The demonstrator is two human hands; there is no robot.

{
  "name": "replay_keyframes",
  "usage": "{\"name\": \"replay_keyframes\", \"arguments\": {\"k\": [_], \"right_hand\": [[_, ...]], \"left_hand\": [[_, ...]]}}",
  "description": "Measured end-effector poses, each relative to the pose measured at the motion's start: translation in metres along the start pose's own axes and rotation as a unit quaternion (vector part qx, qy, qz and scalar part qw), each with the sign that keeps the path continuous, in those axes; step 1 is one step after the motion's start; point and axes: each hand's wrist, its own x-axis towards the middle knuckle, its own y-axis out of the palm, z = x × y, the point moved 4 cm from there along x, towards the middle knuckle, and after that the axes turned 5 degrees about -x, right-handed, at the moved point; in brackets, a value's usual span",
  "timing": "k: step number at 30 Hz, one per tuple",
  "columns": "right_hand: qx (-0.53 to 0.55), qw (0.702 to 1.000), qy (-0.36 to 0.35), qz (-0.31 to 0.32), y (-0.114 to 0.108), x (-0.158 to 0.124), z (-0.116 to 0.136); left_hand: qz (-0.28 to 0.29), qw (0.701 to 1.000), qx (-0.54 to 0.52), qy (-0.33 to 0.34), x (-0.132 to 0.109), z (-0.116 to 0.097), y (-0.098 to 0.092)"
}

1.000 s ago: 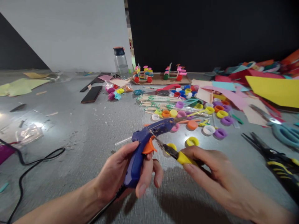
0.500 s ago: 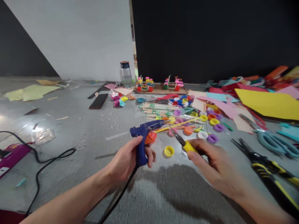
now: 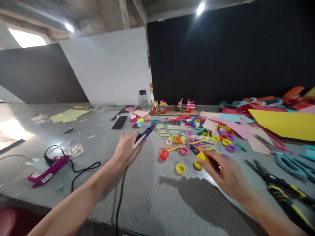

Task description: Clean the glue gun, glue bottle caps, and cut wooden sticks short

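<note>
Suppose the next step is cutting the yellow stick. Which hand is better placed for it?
Probably the right hand: it holds the yellow-handled cutter, whose blade end looks close to the yellow stick. The left hand holds the blue glue gun, farther away.

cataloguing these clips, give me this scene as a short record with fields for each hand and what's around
left hand: holds blue glue gun
right hand: holds yellow-handled craft knife
between hands: red cap, yellow cap
right side: black-and-yellow pliers, blue-handled scissors
left side: purple power strip
far back: bottle, two small wheeled models
</note>
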Motion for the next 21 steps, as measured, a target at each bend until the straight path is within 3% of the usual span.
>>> {"name": "replay_keyframes", "arguments": {"k": [3,7,16,19,21], "right_hand": [[0.002,1.000,0.000,0.006,0.001,-0.001,-0.002],[0.019,0.999,0.000,0.028,0.003,0.000,0.000],[0.021,0.999,0.005,0.045,0.005,0.002,-0.002],[0.045,0.998,0.008,0.036,0.005,0.003,-0.001],[0.079,0.996,0.015,0.028,0.001,0.005,0.003]], "left_hand": [[-0.034,0.999,0.017,0.019,0.015,0.015,-0.022],[-0.042,0.998,0.022,0.032,0.027,0.036,-0.034],[-0.017,0.979,0.192,-0.057,0.039,0.094,-0.023],[-0.009,0.980,0.186,-0.067,0.039,0.099,-0.023],[0.001,0.989,0.141,-0.052,0.035,0.091,-0.025]]}}
